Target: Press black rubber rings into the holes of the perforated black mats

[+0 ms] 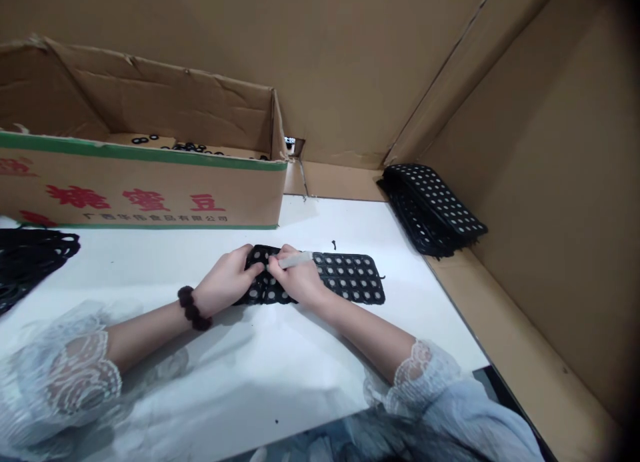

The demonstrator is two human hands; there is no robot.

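Cardboard walls (340, 62) enclose a white table (150, 269), apparently to keep small parts from straying. Taking the sheet as the clock's centre, a black bundle (33, 259) lies at nine o'clock, at the table's left side. At ten stands an open carton (240, 189), its low front wall towards the person, so the black rings (187, 147) inside seem easy to reach. The left hand (225, 282), with a bracelet (194, 309) at its wrist, rests its thumb and fingers on the left end of the sheet (350, 277), probably to steady it; whether it pinches or merely presses, I cannot tell. The sheet lies flat on the table before the person, dotted face up, its long axis running nearly nine to three, the right end tipped slightly towards four. The right hand (300, 279) lies over its middle, grasping a pale pen (296, 259) between thumb and fingers; the pen slants down towards eight, which looks like a grip for fine work. Just beyond the sheet, near twelve, sits a black scrap (334, 244). At two, a dotted stack (430, 205) leans by the wall, perhaps to leave the working area free.
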